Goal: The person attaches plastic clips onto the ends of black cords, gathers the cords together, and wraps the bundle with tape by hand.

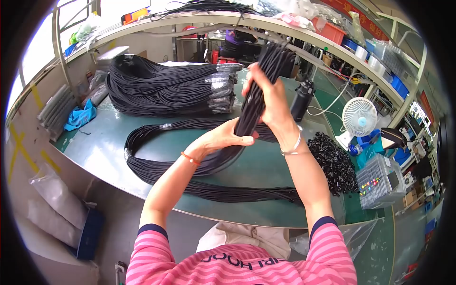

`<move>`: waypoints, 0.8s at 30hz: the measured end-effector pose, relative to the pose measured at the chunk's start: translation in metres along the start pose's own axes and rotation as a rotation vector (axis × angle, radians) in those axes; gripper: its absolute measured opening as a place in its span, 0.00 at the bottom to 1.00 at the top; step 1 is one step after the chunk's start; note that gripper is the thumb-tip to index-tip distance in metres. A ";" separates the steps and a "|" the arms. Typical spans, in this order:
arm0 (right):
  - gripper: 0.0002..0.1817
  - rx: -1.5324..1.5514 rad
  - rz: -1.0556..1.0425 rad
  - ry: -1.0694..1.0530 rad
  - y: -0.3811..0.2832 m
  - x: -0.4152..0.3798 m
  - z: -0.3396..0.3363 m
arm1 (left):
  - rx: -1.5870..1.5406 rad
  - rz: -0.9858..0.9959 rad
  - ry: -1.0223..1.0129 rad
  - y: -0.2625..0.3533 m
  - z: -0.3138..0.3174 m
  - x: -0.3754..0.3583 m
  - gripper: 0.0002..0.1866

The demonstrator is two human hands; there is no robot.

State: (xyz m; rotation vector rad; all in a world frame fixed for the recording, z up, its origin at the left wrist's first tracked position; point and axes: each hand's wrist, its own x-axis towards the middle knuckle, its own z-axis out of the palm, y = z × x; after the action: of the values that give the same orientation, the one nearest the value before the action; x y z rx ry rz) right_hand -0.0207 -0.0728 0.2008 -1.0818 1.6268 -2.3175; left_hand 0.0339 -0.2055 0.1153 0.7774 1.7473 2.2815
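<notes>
Between my hands stands a thick bundle of black cables [251, 110], tilted with its loose ends up and slightly blurred at the top. My left hand [227, 135] wraps the lower part of the bundle, thumb across the front. Higher up, my right hand [269, 95] is closed around the same bundle. From my left hand the cables curve down toward the table. Below lies a long loop of black cables [156, 172], tied with a band at its left bend. Behind it rests a large stack of coiled black cables [156, 85] with clear-wrapped ends.
A green table [109, 142] carries the cables. At its right lie a pile of small black parts [332, 161], a black bottle [302, 99], a white fan [359, 117] and a clear drawer box [380, 183]. A blue cloth [80, 115] lies left. A shelf [204, 20] spans the back.
</notes>
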 end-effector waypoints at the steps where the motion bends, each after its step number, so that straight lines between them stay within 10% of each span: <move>1: 0.26 0.098 -0.044 0.006 -0.002 0.013 0.005 | 0.041 0.064 0.061 0.002 -0.004 -0.005 0.18; 8: 0.28 0.413 -0.046 -0.432 -0.005 0.047 0.007 | 0.163 0.156 0.204 0.023 -0.032 -0.020 0.26; 11: 0.27 -0.061 -0.117 -0.246 -0.028 0.045 0.026 | 0.161 0.160 0.241 0.019 -0.032 -0.015 0.32; 24: 0.24 -0.006 0.193 -0.162 0.028 0.020 0.006 | 0.042 0.120 0.319 0.007 -0.031 -0.005 0.25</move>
State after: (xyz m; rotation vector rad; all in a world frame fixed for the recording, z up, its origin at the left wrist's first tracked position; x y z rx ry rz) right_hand -0.0404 -0.0984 0.1879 -1.0333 1.6015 -2.0502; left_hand 0.0241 -0.2362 0.1148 0.5631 1.9308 2.5750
